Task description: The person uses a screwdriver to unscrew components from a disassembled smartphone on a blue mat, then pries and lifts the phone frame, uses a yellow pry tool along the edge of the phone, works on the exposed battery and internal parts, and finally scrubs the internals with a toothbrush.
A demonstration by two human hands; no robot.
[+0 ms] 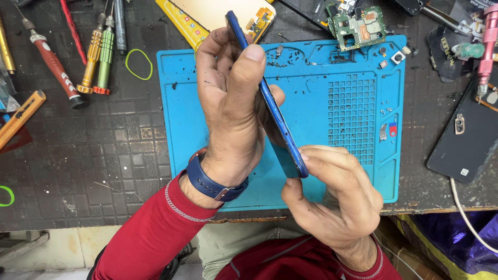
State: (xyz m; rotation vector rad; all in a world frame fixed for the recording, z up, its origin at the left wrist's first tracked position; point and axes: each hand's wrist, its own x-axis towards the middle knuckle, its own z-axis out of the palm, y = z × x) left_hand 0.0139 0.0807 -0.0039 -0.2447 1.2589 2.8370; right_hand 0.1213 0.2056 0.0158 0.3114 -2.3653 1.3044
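Note:
A blue phone (pixel 270 103) is held on edge above a blue repair mat (pixel 332 67), so only its thin side shows. My left hand (pixel 231 103) wraps around it from the left, thumb pressed along the upper edge. My right hand (pixel 334 197) pinches its lower corner near the mat's front edge. A dark blue watch band sits on my left wrist, and both sleeves are red.
A green circuit board (pixel 358 23) lies at the mat's top right. Small screws (pixel 285 57) are scattered on the mat. Screwdrivers (pixel 101 52) and a green rubber band (pixel 139 63) lie at left. A yellow-framed screen panel (pixel 207 15) sits behind. A black phone back (pixel 467 140) lies at right.

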